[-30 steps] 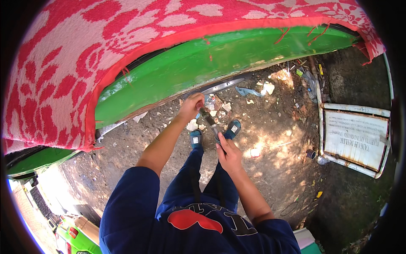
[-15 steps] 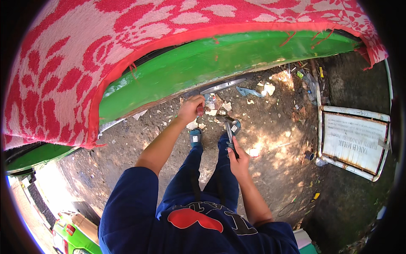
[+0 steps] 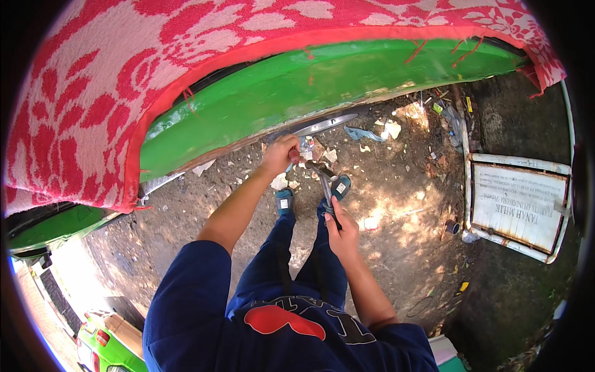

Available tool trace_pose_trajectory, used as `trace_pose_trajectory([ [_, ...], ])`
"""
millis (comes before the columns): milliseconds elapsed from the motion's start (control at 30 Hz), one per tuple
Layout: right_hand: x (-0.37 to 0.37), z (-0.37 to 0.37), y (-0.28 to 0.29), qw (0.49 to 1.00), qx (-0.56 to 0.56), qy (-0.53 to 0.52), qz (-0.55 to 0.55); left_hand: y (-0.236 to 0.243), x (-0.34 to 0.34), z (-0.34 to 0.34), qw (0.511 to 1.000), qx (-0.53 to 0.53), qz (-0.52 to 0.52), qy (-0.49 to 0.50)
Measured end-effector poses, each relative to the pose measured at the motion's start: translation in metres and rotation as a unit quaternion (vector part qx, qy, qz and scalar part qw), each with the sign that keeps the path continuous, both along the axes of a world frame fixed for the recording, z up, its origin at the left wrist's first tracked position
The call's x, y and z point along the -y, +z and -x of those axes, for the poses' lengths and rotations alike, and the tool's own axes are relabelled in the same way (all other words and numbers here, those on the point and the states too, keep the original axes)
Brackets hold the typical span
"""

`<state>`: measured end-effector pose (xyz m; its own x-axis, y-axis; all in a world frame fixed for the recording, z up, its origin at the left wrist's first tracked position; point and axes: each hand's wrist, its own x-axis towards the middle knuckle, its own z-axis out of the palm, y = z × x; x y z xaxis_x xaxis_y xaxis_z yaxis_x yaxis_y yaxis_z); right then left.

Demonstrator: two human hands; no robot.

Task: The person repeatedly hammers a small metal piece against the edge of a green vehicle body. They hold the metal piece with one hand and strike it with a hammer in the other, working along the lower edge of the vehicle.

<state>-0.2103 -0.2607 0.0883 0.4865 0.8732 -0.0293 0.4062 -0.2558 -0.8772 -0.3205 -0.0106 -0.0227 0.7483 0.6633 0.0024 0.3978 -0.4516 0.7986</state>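
Observation:
My left hand [image 3: 280,155] is wrapped round a tool with a rounded reddish handle end [image 3: 294,156], close to the lower edge of a green vehicle body panel [image 3: 260,99]. The rest of that tool is hidden. My right hand [image 3: 344,234] grips the dark handle of a hammer [image 3: 325,186]. The hammer's head is just right of and a little nearer than the handle end, apart from it.
A red and pink patterned blanket [image 3: 204,56] drapes over the vehicle. Pale broken flakes [image 3: 279,181] and a blue rag [image 3: 362,134] litter the dirt ground. A silvery metal strip [image 3: 325,125] lies along the panel. At right leans a rusty white-framed sign [image 3: 519,204].
The hammer and my right hand have moved slightly left, bringing its head closer to the reddish handle end. My left hand has shifted slightly up and left.

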Motion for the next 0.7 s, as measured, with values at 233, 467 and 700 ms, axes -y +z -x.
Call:
trace_pose_trajectory([
  [233,-0.021,-0.004,-0.013,0.990,0.001,0.022,0.136,-0.009,0.002,-0.005,0.999,0.008,-0.025,0.036],
  [467,-0.010,-0.001,0.004,0.998,0.016,0.006,-0.066,-0.006,0.010,-0.002,1.000,-0.023,-0.012,0.011],
  [700,-0.013,-0.002,0.007,0.999,0.003,0.003,-0.044,0.001,0.010,-0.006,0.999,-0.016,-0.023,0.020],
])
